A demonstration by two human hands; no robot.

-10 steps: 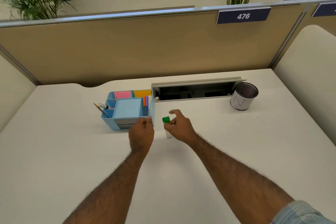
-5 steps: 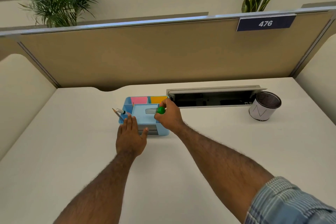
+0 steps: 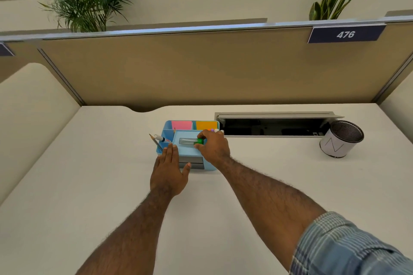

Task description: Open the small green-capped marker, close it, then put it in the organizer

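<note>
The small marker [image 3: 190,141], grey-bodied with a green cap, lies sideways over the flat middle tray of the light-blue organizer [image 3: 166,126], cap end to the right. My right hand [image 3: 213,148] has its fingertips pinched on the green cap. My left hand [image 3: 169,171] rests flat on the desk against the organizer's front left side, fingers together and stretched out, holding nothing. The marker's cap is on.
The organizer holds pink and orange sticky notes at the back, a pencil and a white pen [image 3: 159,138] on its left. A mesh metal cup [image 3: 340,138] stands at the right. An open cable trough [image 3: 274,126] runs behind, with a beige partition beyond.
My right hand carried the marker from the desk right of the organizer up over its middle tray, turning it sideways. My left hand shifted to the organizer's front left and flattened.
</note>
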